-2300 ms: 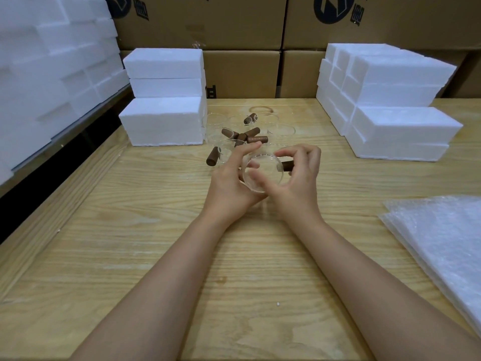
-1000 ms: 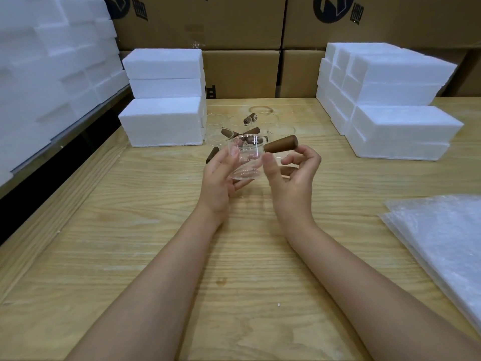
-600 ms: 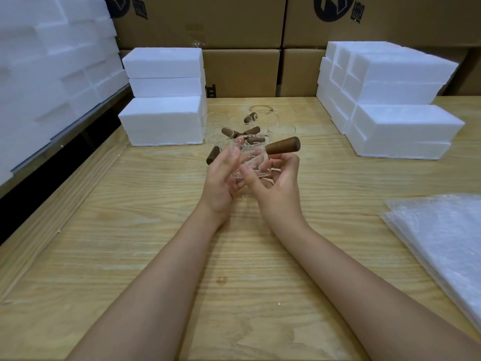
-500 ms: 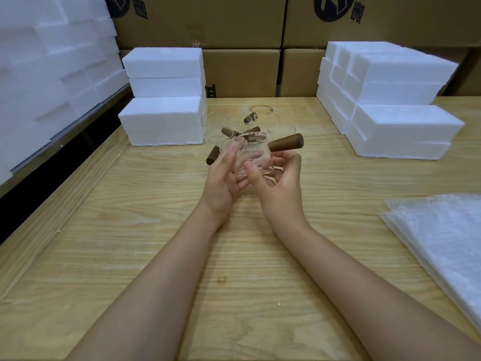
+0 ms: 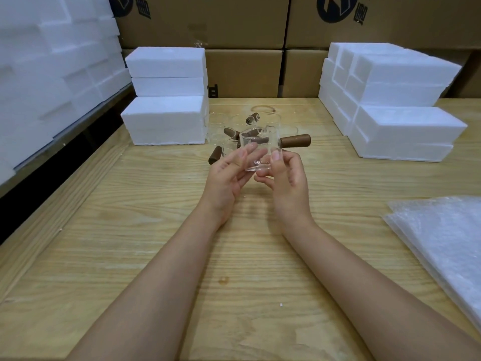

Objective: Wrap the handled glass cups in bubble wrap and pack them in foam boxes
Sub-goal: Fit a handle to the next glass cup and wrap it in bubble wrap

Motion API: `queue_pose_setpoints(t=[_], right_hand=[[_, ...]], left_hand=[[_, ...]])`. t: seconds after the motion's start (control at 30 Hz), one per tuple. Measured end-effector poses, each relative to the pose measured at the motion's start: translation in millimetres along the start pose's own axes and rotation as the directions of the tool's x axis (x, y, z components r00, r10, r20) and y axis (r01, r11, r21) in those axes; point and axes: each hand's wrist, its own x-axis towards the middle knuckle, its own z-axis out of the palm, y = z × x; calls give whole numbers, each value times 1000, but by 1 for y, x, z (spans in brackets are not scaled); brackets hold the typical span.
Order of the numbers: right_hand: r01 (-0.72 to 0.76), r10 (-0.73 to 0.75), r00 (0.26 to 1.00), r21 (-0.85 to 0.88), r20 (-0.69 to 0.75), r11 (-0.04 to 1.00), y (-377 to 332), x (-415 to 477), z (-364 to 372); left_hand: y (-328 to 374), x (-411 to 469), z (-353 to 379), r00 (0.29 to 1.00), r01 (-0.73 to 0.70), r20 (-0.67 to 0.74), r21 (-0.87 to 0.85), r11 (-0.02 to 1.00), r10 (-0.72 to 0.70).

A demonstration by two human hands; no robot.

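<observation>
In the head view, much is hard for us to read. The glass cup (image 5: 256,149) is so clear that we trace it mainly by its rim and thick base, and the right hand (image 5: 286,178) covers its lower right side. Just beyond the fingertips more cups (image 5: 229,136) stand crowded together. Their walls are nearly lost against the wood, so we cannot count them; only their brown handles show plainly. The bubble wrap (image 5: 442,238), well to the right of the right fingers, is cut off by the frame edge.

The held cup is up off the table (image 5: 130,230), between the two hands. The left hand (image 5: 226,175) lays nearly straight fingers (image 5: 240,158) against its near left wall. The right hand pinches it, thumb up on the wall and fingers curled under the base. Its handle (image 5: 295,141), a smooth brown cylinder with a rounded end, juts out level above the right knuckles.

Blocky white foam boxes (image 5: 166,121), matt and grainy, are stacked beyond and left of the left fingers. We see a second foam stack (image 5: 395,126) beyond and right of the right fingers.
</observation>
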Motion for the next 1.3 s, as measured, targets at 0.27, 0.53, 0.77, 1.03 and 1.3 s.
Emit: queue_pose_setpoints(t=[0.27, 0.53, 0.77, 1.03, 1.3], right_hand=[[98, -109, 989, -113, -98, 989, -3, -4, 0], [88, -96, 994, -117, -62, 989, 0, -3, -3], [113, -110, 992, 58, -59, 992, -4, -2, -2], [-59, 57, 998, 219, 15, 974, -4, 1, -2], [23, -22, 998, 20, -54, 1000, -2, 3, -3]], left_hand=[[3, 1, -3, 998, -8, -64, -107, 994, 1], [0, 1, -2, 999, -35, -32, -50, 998, 34], [3, -2, 2, 1000, -24, -7, -68, 997, 24], [7, -2, 0, 991, 86, 106, -10, 996, -84], [6, -3, 0, 999, 23, 34, -58, 998, -21]])
